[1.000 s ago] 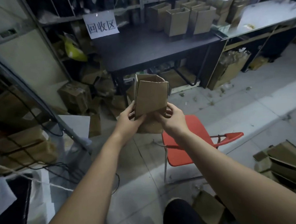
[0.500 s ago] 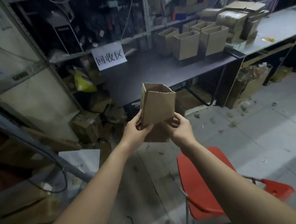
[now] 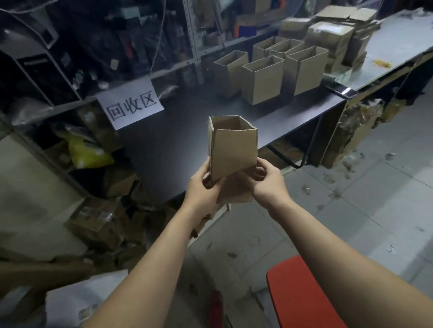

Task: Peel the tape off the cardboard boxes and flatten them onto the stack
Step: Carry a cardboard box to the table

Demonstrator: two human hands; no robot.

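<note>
I hold a small brown cardboard box [image 3: 234,150] upright in front of me, open at the top, over the near edge of a black table [image 3: 179,140]. My left hand [image 3: 203,187] grips its lower left corner. My right hand [image 3: 267,181] grips its lower right side, fingers under the bottom flaps, which hang down loose. Several more open boxes [image 3: 261,82] stand upright at the back of the table. Flattened cardboard and closed boxes [image 3: 339,29] are stacked on the grey bench to the right.
A paper sign [image 3: 131,105] hangs on the shelf rack behind the table. A red chair [image 3: 302,297] stands at my lower right. Crushed boxes [image 3: 100,222] and a yellow bag [image 3: 87,153] lie under the shelves at left. Scraps litter the grey floor [image 3: 363,206].
The view has tilted up and moved toward the table. Both hands have carried the box forward over the table's edge; the red chair has dropped to the bottom of the view.
</note>
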